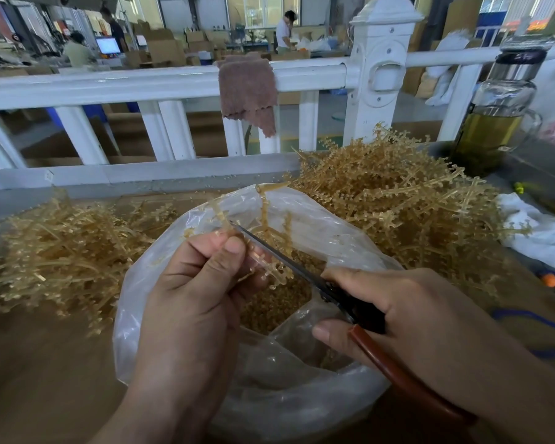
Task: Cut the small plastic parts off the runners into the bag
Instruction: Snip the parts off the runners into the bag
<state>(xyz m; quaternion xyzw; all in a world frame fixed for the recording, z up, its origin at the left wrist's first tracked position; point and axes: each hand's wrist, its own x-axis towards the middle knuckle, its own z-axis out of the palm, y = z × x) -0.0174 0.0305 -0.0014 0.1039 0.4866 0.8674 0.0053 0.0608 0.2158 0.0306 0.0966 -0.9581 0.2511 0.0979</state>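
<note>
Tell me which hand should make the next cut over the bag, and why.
Right. The right hand grips the snips, whose blades lie against the runner. The left hand pinches that runner above the open plastic bag, so it is busy steadying it.

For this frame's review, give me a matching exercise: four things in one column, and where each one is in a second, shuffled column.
Things:
1 cloth
2 bottle
3 scissors
4 runner

Places:
A gripped in the right hand
B standing at the far right
C hung over the white rail
D pinched in the left hand above the bag

Pairs: 1-C; 2-B; 3-A; 4-D
</note>
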